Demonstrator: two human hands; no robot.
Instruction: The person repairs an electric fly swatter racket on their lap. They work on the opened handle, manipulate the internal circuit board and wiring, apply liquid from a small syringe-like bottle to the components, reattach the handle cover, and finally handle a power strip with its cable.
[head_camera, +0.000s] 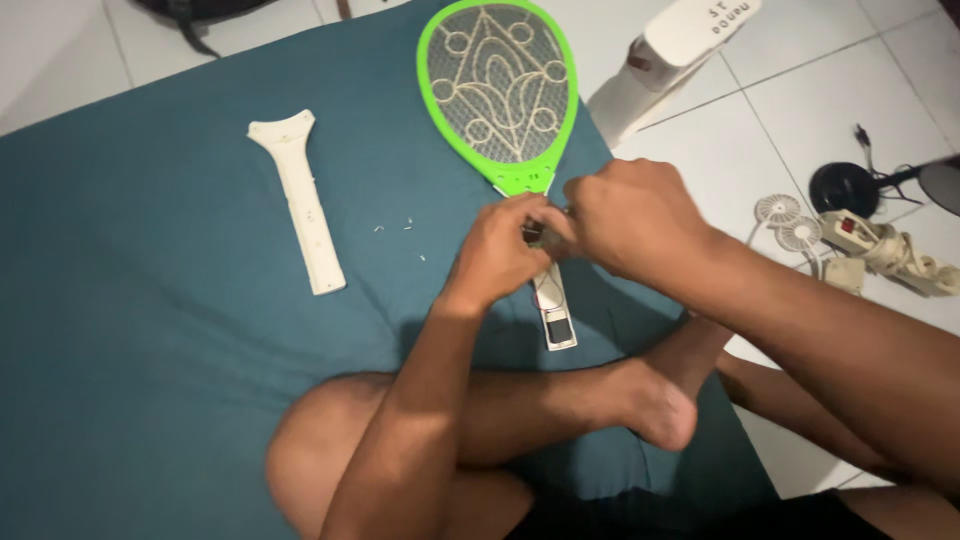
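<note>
A single camera sat on the person's head and looked steeply down and forward over the crossed legs. It was close enough that both forearms filled the lower frame, with the left hand (505, 255) and right hand (630, 215) near the centre. The teal bed (150, 330) took up most of the view; white tiled floor (740, 150) showed along the right side and top edge.

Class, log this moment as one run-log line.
left hand: on opened racket handle | right hand: same spot | detached white cover: apart on teal sheet
</note>
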